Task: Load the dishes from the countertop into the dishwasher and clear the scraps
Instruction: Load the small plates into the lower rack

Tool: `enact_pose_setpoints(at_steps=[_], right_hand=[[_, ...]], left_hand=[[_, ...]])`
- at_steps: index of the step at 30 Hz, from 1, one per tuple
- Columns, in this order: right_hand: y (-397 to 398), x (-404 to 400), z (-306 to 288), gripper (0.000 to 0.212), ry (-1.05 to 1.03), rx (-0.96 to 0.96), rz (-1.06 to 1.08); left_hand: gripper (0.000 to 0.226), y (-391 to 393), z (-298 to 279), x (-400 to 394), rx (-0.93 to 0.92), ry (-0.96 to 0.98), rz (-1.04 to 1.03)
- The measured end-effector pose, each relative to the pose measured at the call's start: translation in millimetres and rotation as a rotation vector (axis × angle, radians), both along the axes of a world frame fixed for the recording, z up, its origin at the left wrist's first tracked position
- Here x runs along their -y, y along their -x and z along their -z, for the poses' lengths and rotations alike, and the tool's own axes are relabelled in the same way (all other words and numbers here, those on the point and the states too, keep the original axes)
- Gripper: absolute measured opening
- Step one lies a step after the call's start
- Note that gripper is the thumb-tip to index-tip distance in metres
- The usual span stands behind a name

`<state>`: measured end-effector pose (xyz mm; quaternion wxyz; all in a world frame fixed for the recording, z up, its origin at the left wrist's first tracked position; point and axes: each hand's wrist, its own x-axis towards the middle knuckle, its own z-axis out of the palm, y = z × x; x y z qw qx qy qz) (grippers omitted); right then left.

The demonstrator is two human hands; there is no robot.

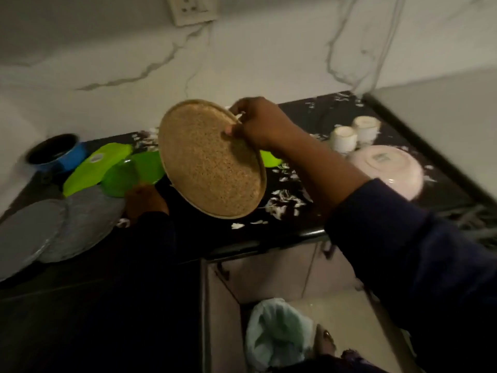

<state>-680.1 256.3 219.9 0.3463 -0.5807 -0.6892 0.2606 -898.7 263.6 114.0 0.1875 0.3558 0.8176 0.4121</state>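
Plates (53, 227), grey, are lying left of my left hand (146, 200); it is resting low on the counter edge, grip unclear. Right hand (258, 125) is pinching the speckled plate (209, 160) by its rim, tilting it steeply, I judge to shed scraps (285, 200) toward the bin (277, 337) below.

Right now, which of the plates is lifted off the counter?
The speckled tan plate: the right hand grips its rim and holds it tilted in the air. The two grey plates lie on the countertop at the left.
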Motion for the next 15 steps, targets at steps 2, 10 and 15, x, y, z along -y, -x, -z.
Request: enact_pose_setpoints(at_steps=[2, 10, 15], right_hand=[[-32.3, 20.2, -19.3, 0.027, -0.018, 0.091, 0.024], [-220.8, 141.2, -59.0, 0.010, 0.134, 0.135, 0.188], [-366.5, 247.3, -54.2, 0.014, 0.398, 0.233, 0.386]], left_hand=[[0.034, -37.0, -9.3, -2.5, 0.067, -0.124, 0.008], [0.014, -252.2, -22.1, 34.6, 0.261, -0.607, 0.442], [0.014, -408.1, 6.4, 102.1, 0.400, -0.549, 0.879]])
